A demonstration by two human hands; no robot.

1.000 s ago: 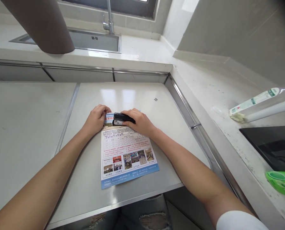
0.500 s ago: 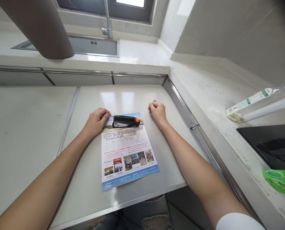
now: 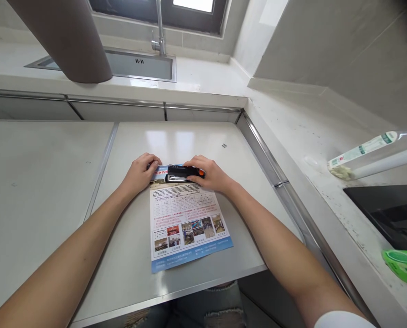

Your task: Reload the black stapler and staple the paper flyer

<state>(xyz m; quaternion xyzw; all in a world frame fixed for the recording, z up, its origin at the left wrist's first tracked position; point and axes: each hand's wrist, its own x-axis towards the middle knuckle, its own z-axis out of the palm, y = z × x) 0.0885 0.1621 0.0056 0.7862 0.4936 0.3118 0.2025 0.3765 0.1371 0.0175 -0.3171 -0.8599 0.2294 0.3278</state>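
A printed flyer with a blue border and small photos lies flat on the white table. Across its top part rests a black stapler with an orange end. My right hand is wrapped round the stapler's right end, thumb on the near side and fingers on the far side. At the flyer's top left corner, my left hand is closed with curled fingers and thumb on the paper's edge; its fingertips are partly hidden. Two small strips of staples lie on the table beyond my right hand.
A raised counter with a steel sink and tap runs behind the table. On the right counter are a clear plastic bottle, a black panel and a green packet. A brown column hangs at the upper left.
My right hand has moved left and nearer from beside the staple strips and has taken hold of the stapler. The strips now show fully. My left hand stays at the flyer's corner.
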